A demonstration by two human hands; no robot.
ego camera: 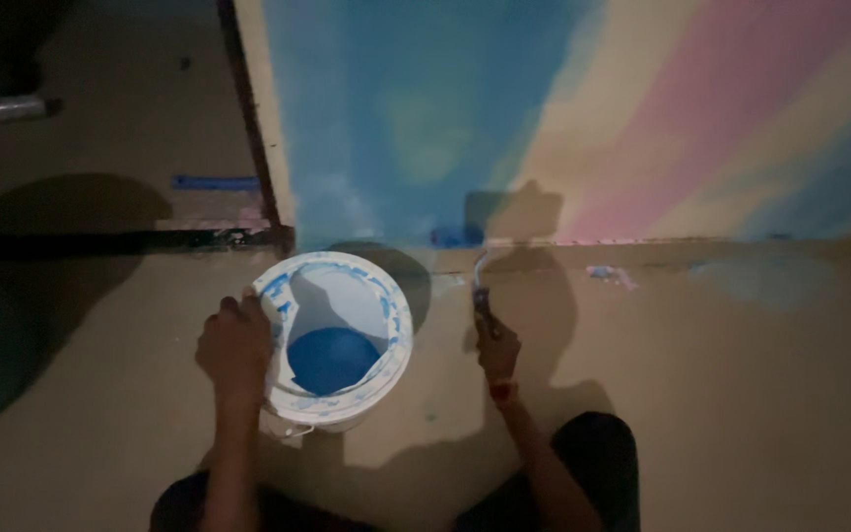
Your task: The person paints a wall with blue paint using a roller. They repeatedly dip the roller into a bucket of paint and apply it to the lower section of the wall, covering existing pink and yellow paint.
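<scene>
Bucket steadied, roller at the wall's foot.
Your left hand (235,347) grips the rim of the white paint bucket (339,419) on the floor; your right hand (497,350) is closed around the paint roller (473,258), its blue head touching the wall (583,108).

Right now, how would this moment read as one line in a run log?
left hand grips rim of white bucket | blue paint inside | right hand holds paint roller at base of blue wall
</scene>
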